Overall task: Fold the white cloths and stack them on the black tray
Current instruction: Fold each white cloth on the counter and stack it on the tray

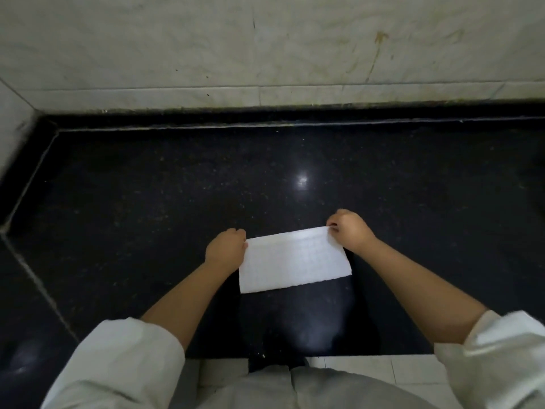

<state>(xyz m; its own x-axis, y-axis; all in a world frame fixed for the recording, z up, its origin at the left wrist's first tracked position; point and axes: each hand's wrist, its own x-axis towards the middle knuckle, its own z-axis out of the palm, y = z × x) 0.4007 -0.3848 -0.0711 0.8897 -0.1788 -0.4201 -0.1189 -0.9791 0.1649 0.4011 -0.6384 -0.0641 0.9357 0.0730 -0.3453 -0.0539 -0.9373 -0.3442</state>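
A white cloth (293,261), folded into a wide rectangle, hangs stretched between my hands above the black counter. My left hand (226,248) pinches its upper left corner. My right hand (349,228) pinches its upper right corner, a little higher and farther from me. The lower edge of the cloth hangs free toward me. No black tray shows in this view.
The polished black stone counter (206,187) spreads in front of me, with a raised black ledge and a pale marble wall (265,48) behind it. A seam runs down the counter's left side. Pale floor tiles (354,370) show below the counter's near edge.
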